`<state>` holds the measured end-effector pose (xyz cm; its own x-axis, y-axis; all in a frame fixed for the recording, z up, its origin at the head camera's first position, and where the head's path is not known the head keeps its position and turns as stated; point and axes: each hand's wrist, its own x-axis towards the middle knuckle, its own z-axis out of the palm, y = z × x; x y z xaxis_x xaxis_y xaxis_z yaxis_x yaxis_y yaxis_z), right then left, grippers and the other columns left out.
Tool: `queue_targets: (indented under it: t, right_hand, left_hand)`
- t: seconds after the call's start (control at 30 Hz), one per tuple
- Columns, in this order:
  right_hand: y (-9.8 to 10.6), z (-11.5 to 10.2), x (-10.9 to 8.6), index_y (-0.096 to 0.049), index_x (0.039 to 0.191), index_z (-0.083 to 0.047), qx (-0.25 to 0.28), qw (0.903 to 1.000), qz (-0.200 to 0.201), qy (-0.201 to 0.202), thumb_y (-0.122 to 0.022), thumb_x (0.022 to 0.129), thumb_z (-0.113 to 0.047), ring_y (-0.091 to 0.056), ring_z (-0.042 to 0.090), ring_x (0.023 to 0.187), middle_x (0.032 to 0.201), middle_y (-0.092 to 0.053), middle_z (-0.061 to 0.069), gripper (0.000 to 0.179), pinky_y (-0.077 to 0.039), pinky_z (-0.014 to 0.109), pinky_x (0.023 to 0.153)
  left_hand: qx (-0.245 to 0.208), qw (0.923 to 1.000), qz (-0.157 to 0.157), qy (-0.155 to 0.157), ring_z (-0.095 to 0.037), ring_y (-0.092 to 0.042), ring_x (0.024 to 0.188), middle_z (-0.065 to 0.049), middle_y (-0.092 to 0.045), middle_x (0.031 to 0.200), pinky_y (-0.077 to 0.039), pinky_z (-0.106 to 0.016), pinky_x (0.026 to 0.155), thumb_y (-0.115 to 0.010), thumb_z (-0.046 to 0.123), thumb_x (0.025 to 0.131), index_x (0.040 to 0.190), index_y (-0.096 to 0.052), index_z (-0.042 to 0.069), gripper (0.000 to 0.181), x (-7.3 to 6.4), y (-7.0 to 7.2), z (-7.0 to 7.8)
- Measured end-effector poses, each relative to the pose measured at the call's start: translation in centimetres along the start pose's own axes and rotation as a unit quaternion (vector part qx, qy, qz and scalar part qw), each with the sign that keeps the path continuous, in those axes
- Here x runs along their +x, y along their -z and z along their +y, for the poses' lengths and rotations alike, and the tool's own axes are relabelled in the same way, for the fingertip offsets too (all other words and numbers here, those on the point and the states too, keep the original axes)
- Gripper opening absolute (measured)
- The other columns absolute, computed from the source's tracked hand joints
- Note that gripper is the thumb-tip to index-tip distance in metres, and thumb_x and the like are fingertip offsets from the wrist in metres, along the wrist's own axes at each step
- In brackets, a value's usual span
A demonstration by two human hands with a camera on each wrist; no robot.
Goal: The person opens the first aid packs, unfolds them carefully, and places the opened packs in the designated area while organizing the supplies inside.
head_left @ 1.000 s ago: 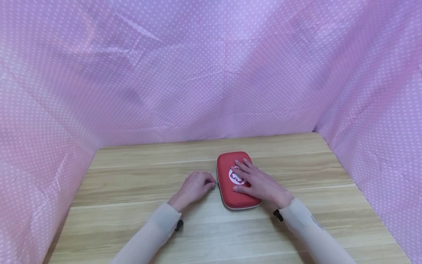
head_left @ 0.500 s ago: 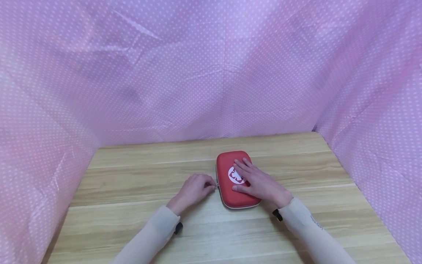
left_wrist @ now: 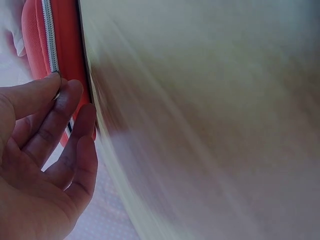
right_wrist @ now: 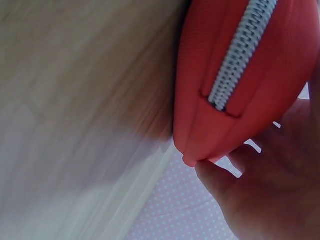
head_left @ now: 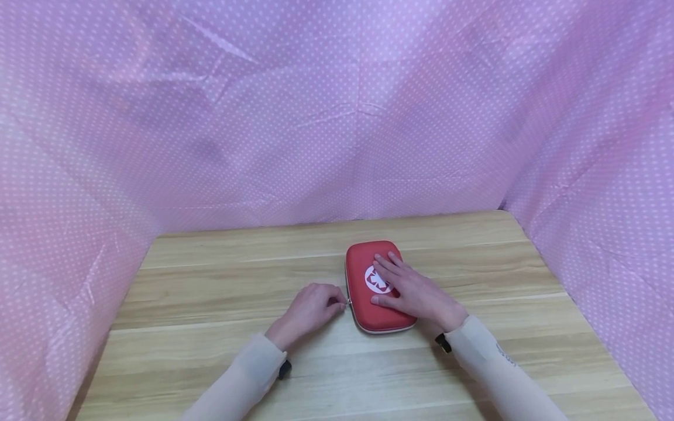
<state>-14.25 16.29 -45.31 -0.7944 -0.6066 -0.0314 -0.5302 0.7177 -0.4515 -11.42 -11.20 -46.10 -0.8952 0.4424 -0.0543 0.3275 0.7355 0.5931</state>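
A red hard-shell first-aid case with a white round emblem lies flat on the wooden table. At its left side, thumb and forefinger of my left hand pinch the small metal zipper pull. The left wrist view has silver zipper teeth meshed on one side of the pinch, while a thin dark gap runs along the seam past the fingers. Spread fingers of my right hand rest on the lid, partly covering the emblem. In the right wrist view, the zipper ends at a red fabric stop.
The light wooden table carries the case a little right of its middle. Pink dotted cloth hangs behind the table and along both sides. A black strap shows under the left sleeve, another under the right.
My left hand has slid toward the front along the case's left side, taking the zipper pull with it. The right hand and the case have hardly shifted.
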Motion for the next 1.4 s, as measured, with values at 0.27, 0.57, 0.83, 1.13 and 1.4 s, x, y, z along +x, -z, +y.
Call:
queue_targets:
  t: [0.27, 0.57, 0.83, 1.13, 1.4]
  right_hand:
    - [0.0, -0.1, -0.2, -0.035, 0.162, -0.012, -0.008, 0.9999, -0.006, 0.004, -0.062, 0.096, -0.064, -0.012, 0.032, 0.158, 0.17, -0.025, 0.005, 0.088, -0.032, 0.055, 0.12]
    - [0.1, 0.0, -0.2, -0.035, 0.162, -0.012, -0.005, 1.0, 0.002, 0.0, -0.064, 0.095, -0.064, -0.013, 0.032, 0.158, 0.17, -0.026, 0.005, 0.089, -0.033, 0.056, 0.12]
    - [0.0, 0.0, -0.1, -0.035, 0.162, -0.014, 0.002, 1.0, -0.003, -0.001, -0.064, 0.095, -0.063, -0.011, 0.031, 0.159, 0.171, -0.025, 0.003, 0.088, -0.032, 0.055, 0.12]
    - [0.0, 0.0, -0.1, -0.035, 0.162, -0.014, 0.004, 1.0, 0.0, 0.0, -0.063, 0.095, -0.063, -0.011, 0.03, 0.159, 0.171, -0.025, 0.002, 0.088, -0.032, 0.055, 0.12]
    - [0.0, 0.0, -0.1, -0.035, 0.162, -0.014, 0.006, 1.0, 0.002, -0.003, -0.064, 0.095, -0.063, -0.011, 0.03, 0.159, 0.171, -0.024, 0.002, 0.088, -0.033, 0.055, 0.12]
  left_hand:
    - [-0.005, 0.9999, -0.009, -0.006, -0.005, -0.061, 0.08, 0.013, -0.071, 0.085, -0.055, -0.03, 0.079, -0.08, 0.015, 0.091, 0.096, -0.081, 0.016, 0.005, -0.7, -0.3, 0.2]
    - [-0.006, 0.9996, -0.008, -0.027, -0.004, -0.063, 0.08, 0.012, -0.072, 0.085, -0.056, -0.03, 0.08, -0.079, 0.014, 0.092, 0.095, -0.081, 0.015, 0.005, -1.0, -0.6, 0.5]
    - [0.0, 0.9994, -0.009, -0.033, -0.004, -0.063, 0.08, 0.012, -0.072, 0.085, -0.056, -0.03, 0.079, -0.079, 0.014, 0.092, 0.096, -0.081, 0.017, 0.005, -1.4, -0.8, 0.7]
    - [0.005, 0.9994, -0.019, -0.028, -0.003, -0.063, 0.081, 0.013, -0.073, 0.087, -0.056, -0.029, 0.081, -0.079, 0.016, 0.092, 0.097, -0.081, 0.018, 0.005, -1.8, -1.1, 0.8]
    - [0.015, 0.9991, -0.019, -0.036, -0.004, -0.065, 0.084, 0.012, -0.073, 0.089, -0.057, -0.03, 0.083, -0.079, 0.017, 0.092, 0.098, -0.081, 0.017, 0.006, -2.0, -1.3, 0.9]
